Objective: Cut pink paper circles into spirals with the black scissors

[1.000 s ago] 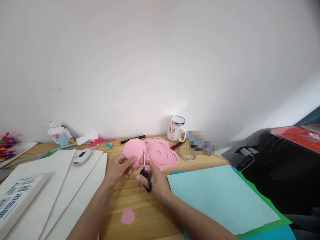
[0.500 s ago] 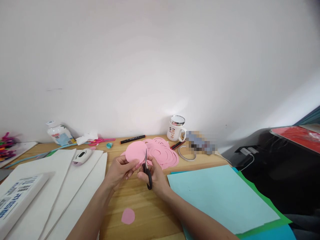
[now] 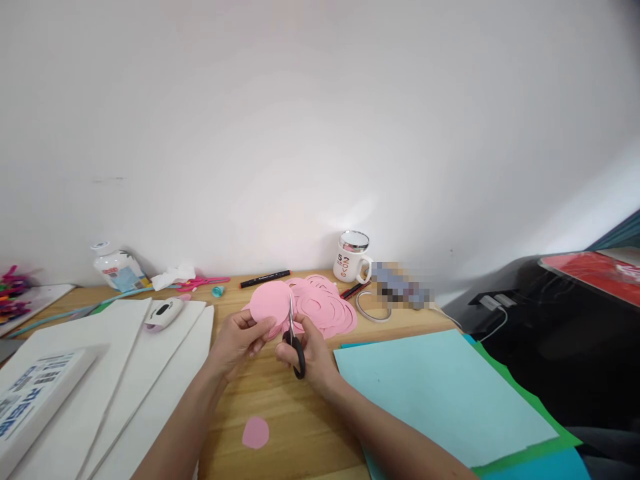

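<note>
My left hand (image 3: 243, 339) pinches a pink paper circle (image 3: 269, 301) at its lower edge, thumb on top. Black-handled scissors (image 3: 299, 360) are in my right hand (image 3: 313, 350), their blades pointing up along the circle's right edge. Behind both hands lies a heap of pink paper rings and cutouts (image 3: 325, 307), partly covered by the circle. On the wooden table (image 3: 290, 427) nearer to me rests a small rounded pink paper piece (image 3: 256, 433).
White sheets (image 3: 165, 380) with a white box (image 3: 45, 393) lie at left. Light blue paper (image 3: 440, 393) over green and blue sheets lies at right. Along the wall stand a white mug (image 3: 353, 257), a black marker (image 3: 265, 279), pink scissors (image 3: 205, 282) and a bottle (image 3: 120, 268).
The scissors' blades have shifted slightly at the circle's right edge. Both hands keep nearly the same place, and the rest of the table looks the same.
</note>
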`<state>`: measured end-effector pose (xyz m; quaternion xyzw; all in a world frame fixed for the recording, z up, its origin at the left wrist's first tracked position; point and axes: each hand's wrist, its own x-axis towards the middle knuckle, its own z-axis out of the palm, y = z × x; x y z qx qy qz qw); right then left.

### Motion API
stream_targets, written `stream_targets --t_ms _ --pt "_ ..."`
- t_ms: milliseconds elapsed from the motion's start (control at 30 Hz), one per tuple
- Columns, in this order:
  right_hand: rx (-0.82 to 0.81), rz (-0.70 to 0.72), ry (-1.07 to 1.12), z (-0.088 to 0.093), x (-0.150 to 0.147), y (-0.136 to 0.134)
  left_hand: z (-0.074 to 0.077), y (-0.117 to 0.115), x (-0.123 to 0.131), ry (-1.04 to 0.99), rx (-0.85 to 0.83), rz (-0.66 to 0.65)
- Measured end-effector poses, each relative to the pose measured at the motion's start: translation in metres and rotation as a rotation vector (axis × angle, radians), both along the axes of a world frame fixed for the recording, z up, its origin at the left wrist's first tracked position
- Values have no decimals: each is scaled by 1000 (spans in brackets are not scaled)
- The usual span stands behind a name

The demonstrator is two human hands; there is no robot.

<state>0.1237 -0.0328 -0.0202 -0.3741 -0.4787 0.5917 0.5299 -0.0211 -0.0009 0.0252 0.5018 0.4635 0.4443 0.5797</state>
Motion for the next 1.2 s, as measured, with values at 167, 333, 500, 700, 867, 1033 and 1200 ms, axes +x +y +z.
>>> stream_targets --t_ms 167,333,500,700,867,1033,1200 --pt "-24 22 21 -1 -1 0 1 0 1 -30 1 -10" --pt "-40 25 17 1 -2 -1 4 -1 3 -121 -42 -36" --pt "-51 41 -4 -1 -6 -3 2 -1 5 -138 -51 -3" --pt "1 8 -2 -2 -3 -1 -5 0 1 -23 -20 0" --pt "44 -4 61 -2 0 3 -6 1 -2 7 -14 -20" --pt "39 6 70 0 0 3 -1 -1 0 -3 -8 -12" --pt "35 -2 50 2 0 1 1 -1 0 6 9 -9"
